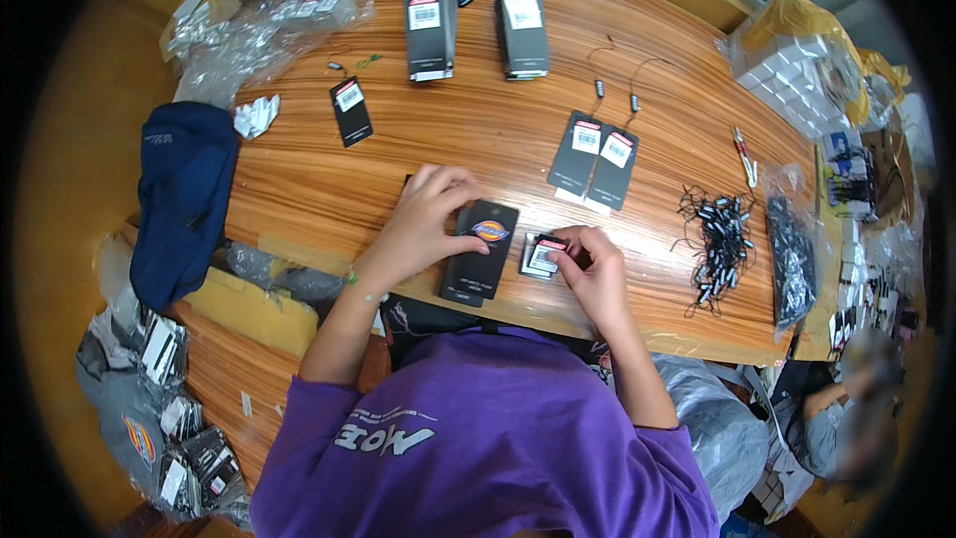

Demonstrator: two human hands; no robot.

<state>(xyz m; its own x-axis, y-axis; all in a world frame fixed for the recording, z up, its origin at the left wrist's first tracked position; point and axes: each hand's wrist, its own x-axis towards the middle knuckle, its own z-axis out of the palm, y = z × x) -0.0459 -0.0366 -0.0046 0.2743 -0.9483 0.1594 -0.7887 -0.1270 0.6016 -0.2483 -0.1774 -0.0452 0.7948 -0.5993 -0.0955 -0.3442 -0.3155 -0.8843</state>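
On the near edge of the wooden table lies a stack of black hang tags (473,274) with a colourful oval emblem on top. My left hand (423,214) holds it at its upper left side, thumb on the top face and fingers curled by the upper edge. Just right of it, my right hand (595,274) pinches a small stack of white labels with red and black bands (539,257). Farther right, two black hang tags (595,161) with barcode stickers lie side by side, their strings stretched away from me. A single stickered tag (351,112) lies at the far left.
Two tall stacks of black tags (430,35) stand at the back. A heap of black strings (719,244) lies right, beside a pen (744,154) and a bagged bundle (790,259). A dark blue folded cloth (181,199) is left; a box of white pieces (797,75) stands back right.
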